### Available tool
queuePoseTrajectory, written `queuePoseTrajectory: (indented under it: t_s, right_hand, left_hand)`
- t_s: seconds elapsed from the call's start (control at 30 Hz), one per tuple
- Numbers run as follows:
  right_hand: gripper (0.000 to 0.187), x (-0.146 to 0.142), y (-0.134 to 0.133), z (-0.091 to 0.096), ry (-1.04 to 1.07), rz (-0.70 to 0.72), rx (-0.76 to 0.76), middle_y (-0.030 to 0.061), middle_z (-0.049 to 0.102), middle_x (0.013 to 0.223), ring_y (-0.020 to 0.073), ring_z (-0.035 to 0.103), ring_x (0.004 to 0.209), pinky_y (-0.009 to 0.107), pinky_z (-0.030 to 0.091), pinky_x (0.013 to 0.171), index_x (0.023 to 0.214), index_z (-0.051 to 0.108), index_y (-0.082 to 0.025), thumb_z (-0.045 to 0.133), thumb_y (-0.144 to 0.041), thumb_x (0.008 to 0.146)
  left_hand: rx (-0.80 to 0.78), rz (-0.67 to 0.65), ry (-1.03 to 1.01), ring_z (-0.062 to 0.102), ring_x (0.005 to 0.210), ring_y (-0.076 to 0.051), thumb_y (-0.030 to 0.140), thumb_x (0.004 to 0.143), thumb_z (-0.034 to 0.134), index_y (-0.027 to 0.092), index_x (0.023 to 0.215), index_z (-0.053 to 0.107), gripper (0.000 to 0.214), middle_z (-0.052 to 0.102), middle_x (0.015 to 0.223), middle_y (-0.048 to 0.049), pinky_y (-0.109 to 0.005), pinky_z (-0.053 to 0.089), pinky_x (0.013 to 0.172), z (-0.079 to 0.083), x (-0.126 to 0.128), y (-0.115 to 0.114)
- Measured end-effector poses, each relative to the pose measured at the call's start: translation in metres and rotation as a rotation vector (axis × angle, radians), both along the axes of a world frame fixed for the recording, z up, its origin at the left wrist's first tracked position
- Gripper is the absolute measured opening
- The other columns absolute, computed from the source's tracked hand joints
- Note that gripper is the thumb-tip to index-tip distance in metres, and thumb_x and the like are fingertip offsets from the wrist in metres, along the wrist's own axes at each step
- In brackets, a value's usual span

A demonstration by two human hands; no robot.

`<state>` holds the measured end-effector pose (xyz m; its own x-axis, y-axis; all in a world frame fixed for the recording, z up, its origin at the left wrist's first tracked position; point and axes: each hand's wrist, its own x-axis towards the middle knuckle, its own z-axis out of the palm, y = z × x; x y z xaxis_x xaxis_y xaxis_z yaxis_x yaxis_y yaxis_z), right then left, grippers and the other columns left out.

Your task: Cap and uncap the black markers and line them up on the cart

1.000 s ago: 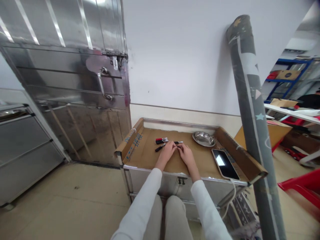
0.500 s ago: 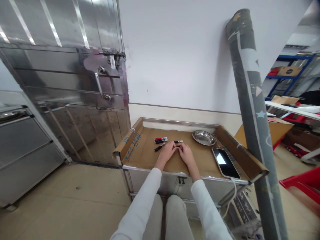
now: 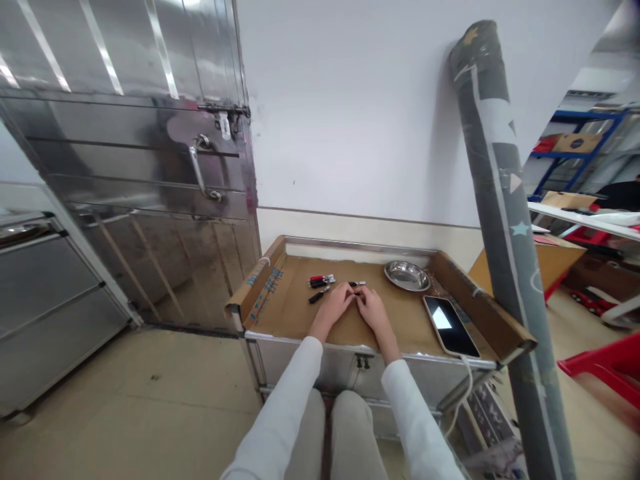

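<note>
My left hand (image 3: 339, 300) and my right hand (image 3: 369, 303) meet over the middle of the cardboard-lined tabletop (image 3: 300, 320). Their fingers are closed, thumbs and fingertips nearly touching. A small dark piece seems to be between them, mostly covered by the fingers. Just beyond the fingertips lies a short black piece with a silvery end (image 3: 357, 284). Left of my left hand rests another black piece with a metal tip (image 3: 319, 295). Behind it, red and black pieces with silvery ends (image 3: 321, 280) lie side by side.
A round steel dish (image 3: 407, 275) stands at the back right. In front of it lies a phone (image 3: 451, 325) with a white cable (image 3: 465, 383). Cardboard walls (image 3: 485, 303) edge the tabletop. A tall grey roll (image 3: 500, 200) leans at the right, and a metal door (image 3: 150, 167) is at the left.
Both hands stay in the same place with only a slight shift of the fingers. The pieces, dish and phone have not moved.
</note>
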<state>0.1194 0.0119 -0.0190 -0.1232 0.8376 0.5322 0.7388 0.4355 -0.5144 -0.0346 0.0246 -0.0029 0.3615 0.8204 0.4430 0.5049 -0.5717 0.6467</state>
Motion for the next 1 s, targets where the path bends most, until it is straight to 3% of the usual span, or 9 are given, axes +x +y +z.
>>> queuePoseTrajectory:
  t_s: [0.53, 1.0]
  right_hand:
    - [0.020, 0.003, 0.003, -0.005, -0.014, 0.025, 0.025, 0.0052, 0.069, 0.093, 0.0216, 0.056, 0.082, 0.034, 0.040, 0.079, 0.092, 0.062, -0.022, 0.044, -0.016, 0.083]
    - [0.021, 0.006, 0.012, -0.010, -0.018, 0.018, 0.004, 0.0051, 0.070, 0.091, 0.0216, 0.057, 0.080, 0.034, 0.041, 0.080, 0.093, 0.062, -0.021, 0.044, -0.019, 0.082]
  left_hand:
    - [-0.047, -0.009, 0.022, 0.058, 0.084, -0.016, 0.015, 0.086, 0.053, 0.019, 0.086, 0.054, 0.005, 0.060, 0.088, -0.0020, -0.030, 0.047, 0.083, -0.007, 0.001, 0.005]
    - [-0.096, 0.038, 0.058, 0.059, 0.083, -0.017, 0.017, 0.086, 0.054, 0.019, 0.086, 0.055, 0.002, 0.063, 0.089, -0.0034, -0.030, 0.048, 0.081, 0.002, 0.002, 0.002]
